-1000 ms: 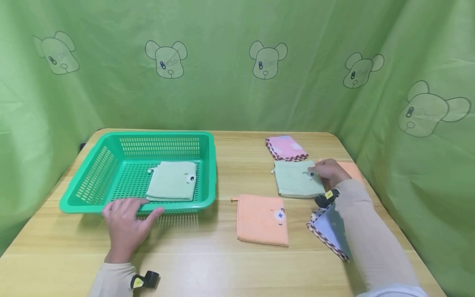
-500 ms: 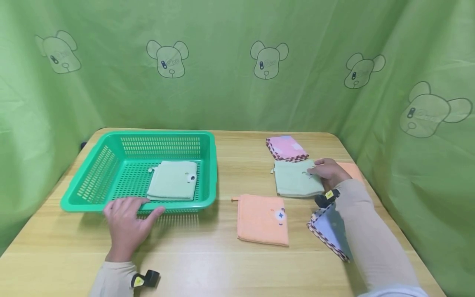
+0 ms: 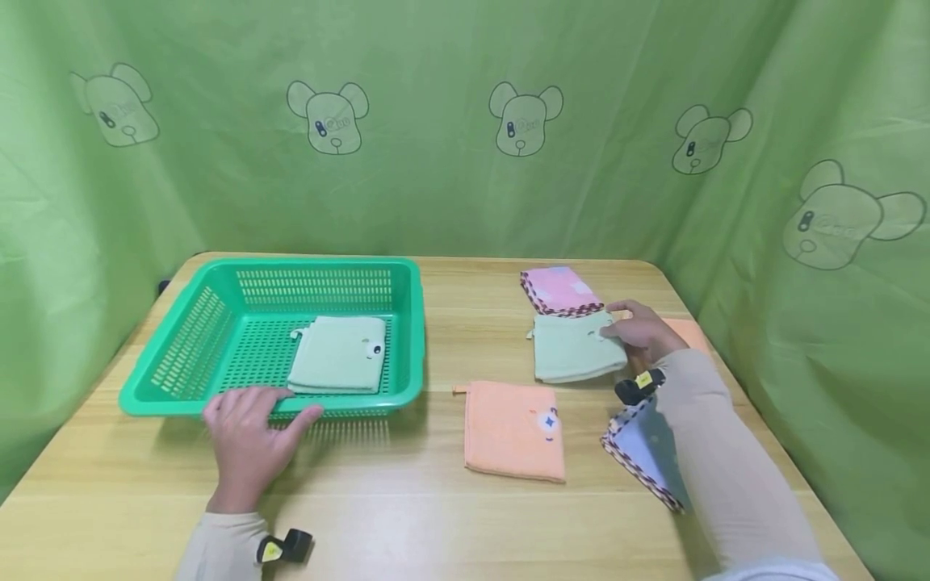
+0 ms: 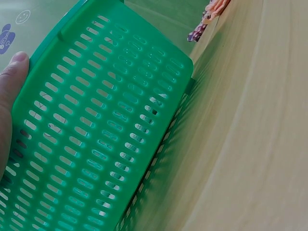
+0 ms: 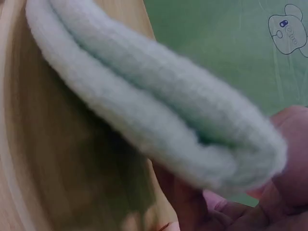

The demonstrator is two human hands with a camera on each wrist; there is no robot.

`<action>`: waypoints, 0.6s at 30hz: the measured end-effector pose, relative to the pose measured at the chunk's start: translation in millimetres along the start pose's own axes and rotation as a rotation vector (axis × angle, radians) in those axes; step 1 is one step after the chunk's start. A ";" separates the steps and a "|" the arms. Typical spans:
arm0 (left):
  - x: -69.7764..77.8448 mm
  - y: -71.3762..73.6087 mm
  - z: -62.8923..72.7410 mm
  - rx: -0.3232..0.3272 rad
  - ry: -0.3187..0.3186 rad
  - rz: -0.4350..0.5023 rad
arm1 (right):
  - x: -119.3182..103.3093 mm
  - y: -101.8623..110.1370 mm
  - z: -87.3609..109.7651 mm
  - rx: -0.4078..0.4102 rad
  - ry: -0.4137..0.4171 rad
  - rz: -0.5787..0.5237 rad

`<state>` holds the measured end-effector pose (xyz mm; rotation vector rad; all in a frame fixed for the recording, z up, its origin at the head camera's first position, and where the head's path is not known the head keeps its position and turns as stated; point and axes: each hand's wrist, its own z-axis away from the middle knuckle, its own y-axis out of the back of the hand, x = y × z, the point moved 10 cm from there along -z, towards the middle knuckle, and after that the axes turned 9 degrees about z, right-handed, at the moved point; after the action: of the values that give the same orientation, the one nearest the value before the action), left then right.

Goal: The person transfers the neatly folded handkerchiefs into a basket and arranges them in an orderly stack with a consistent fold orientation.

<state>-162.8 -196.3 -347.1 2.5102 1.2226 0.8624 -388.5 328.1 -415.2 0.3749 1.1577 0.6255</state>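
Note:
My left hand [image 3: 250, 444] grips the near rim of a green plastic basket [image 3: 407, 323], fingers over the edge and thumb outside. The left wrist view gives the thumb [image 4: 12, 82] against the slotted wall of the basket [image 4: 96, 120]. Inside the basket lies a folded pale green towel [image 3: 337, 355] with an embroidered face. Over at the right, my right hand [image 3: 643, 331] pinches the right edge of a second folded pale green towel [image 3: 570, 347]. Its layered edge [image 5: 159, 96] slants above the wood in the right wrist view, thumb on one side and fingers beneath.
A folded orange towel [image 3: 512, 432] lies mid-table. A blue towel [image 3: 650, 448] with a checked border is partly under my right forearm. Behind the held towel is a pink one [image 3: 559, 289]; another orange piece [image 3: 686, 332] shows beyond my right hand. Green curtains [image 3: 436, 177] surround the table.
The pale green towel in my right hand has shifted slightly left, and its right side has lifted. My left hand and the basket have stayed put.

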 end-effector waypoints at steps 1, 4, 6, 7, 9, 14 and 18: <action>-0.4 -0.3 0.2 -0.003 0.003 0.000 | -2.0 0.3 0.4 0.005 0.007 -0.002; -1.4 -0.7 0.7 -0.006 0.006 -0.001 | -6.5 0.7 0.5 0.018 0.022 -0.007; -1.6 -0.6 1.0 -0.005 0.004 0.001 | -9.1 0.4 0.7 0.024 0.027 -0.003; -1.5 -0.6 1.2 -0.007 0.002 0.000 | -10.1 0.2 1.0 0.024 0.030 0.002; -1.2 -0.4 1.2 -0.003 -0.005 0.000 | -11.5 -0.2 1.4 0.027 0.033 0.008; -0.6 0.0 1.2 0.003 -0.012 0.003 | -14.9 -1.2 2.6 0.023 0.038 -0.017; -0.5 0.3 2.1 0.002 -0.002 0.005 | -20.3 -2.3 5.9 0.026 0.056 -0.022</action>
<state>-161.7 -196.7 -348.9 2.5163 1.2176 0.8595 -387.8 313.7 -399.5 0.3677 1.2225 0.6051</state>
